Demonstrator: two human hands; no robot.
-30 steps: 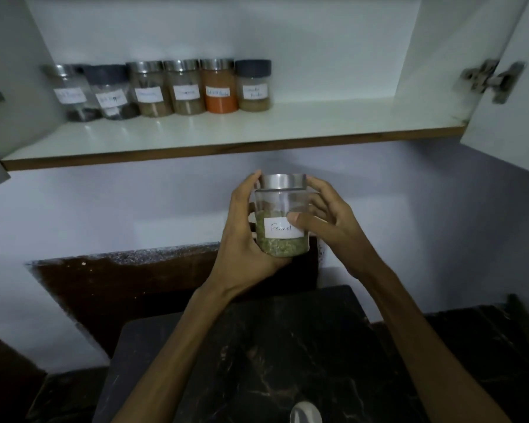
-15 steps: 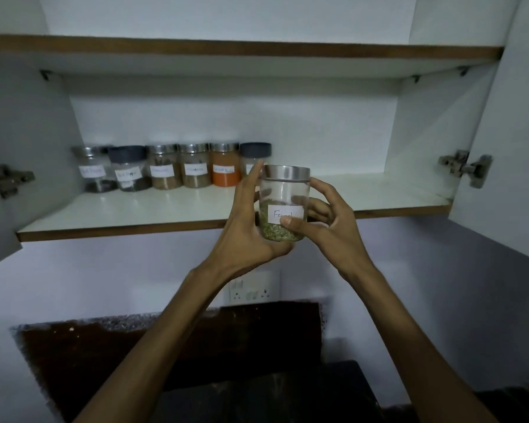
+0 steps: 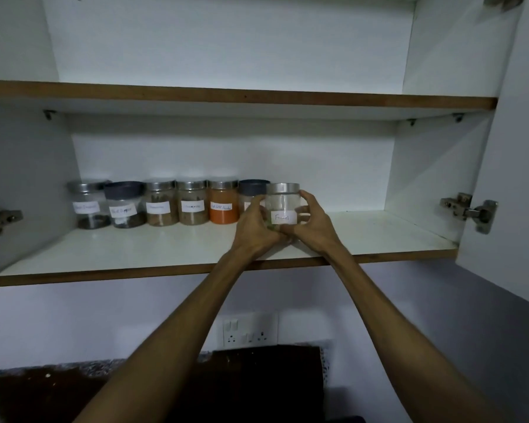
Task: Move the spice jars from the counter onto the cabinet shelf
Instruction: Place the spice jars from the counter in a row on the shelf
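Note:
A clear fennel jar (image 3: 283,203) with a silver lid and a white label is held between both hands over the lower cabinet shelf (image 3: 153,248). My left hand (image 3: 257,225) wraps its left side and my right hand (image 3: 313,222) its right side. The jar's base is hidden by my fingers, so I cannot tell if it touches the shelf. It sits at the right end of a row of several labelled spice jars (image 3: 193,203), right beside a dark-lidded jar (image 3: 251,189).
The shelf right of the held jar is bare white board up to the cabinet side wall (image 3: 422,184). An upper shelf (image 3: 239,97) runs above. Open doors with hinges (image 3: 471,210) flank both sides. A wall socket (image 3: 249,331) is below.
Both hands have carried the fennel jar up and forward from below the shelf edge into the cabinet, to the right end of the jar row. The view has tilted upward.

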